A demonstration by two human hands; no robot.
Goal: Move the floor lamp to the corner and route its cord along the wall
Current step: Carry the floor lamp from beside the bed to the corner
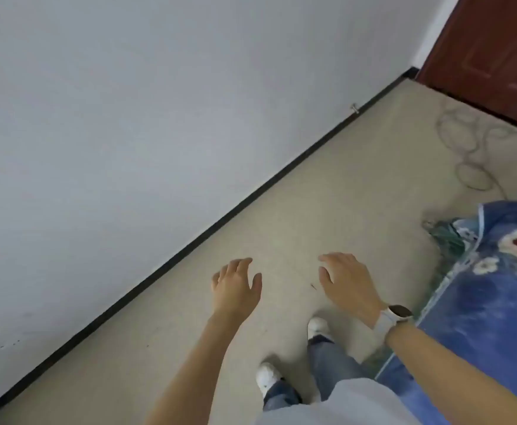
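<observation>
Both hands out in front, empty and loosely spread above bare floor: left hand nearer the wall, right hand nearer the blue flowered rug, white watch on its wrist; nothing grasped in either. No floor lamp in view, no cord identifiable; faint loops on the floor far ahead of the right hand, by the brown door, too blurred to call. Black baseboard running past the left hand toward the far corner. Likely a walking stage, between handling steps; next, probably, finding the lamp or its cord, then laying cord tight along that baseboard.
</observation>
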